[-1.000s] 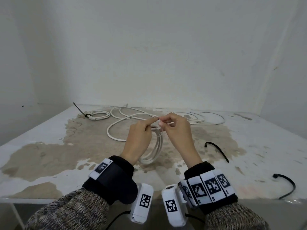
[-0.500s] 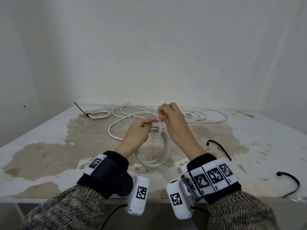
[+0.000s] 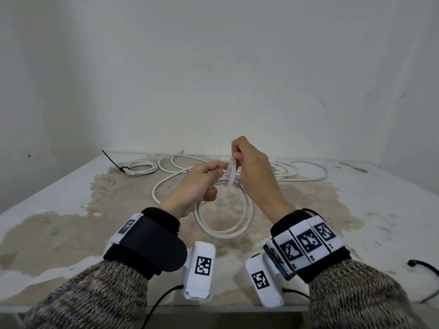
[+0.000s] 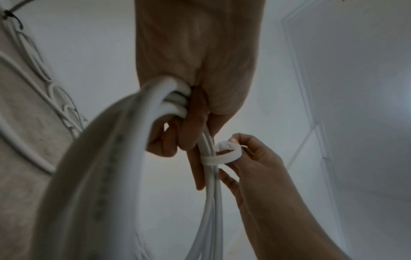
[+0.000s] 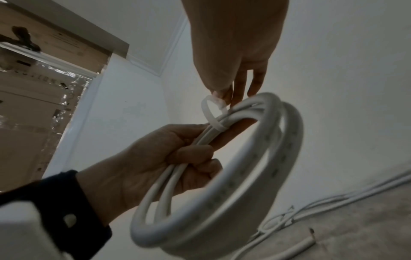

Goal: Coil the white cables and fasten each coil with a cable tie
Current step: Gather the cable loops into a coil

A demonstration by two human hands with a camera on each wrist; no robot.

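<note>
Coil (image 3: 223,210) hung above the bench (image 3: 356,210), white tie (image 3: 231,173) looped loosely round its top strands. Left hand (image 3: 197,186) grip clamped on the coil; right hand (image 3: 251,167) grip pinched the tie's loop. Loose cable (image 3: 171,179) lay behind on bench. Tied coil (image 3: 140,167) sat far left. Black ties (image 3: 425,269) lay right. No containers seen.

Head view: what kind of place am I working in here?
Probably a bare workroom or storage room, not a fitted workshop. The table has badly worn, peeling white paint, the walls are plain and unfurnished, and the right wrist view shows stacked cardboard boxes nearby.
</note>
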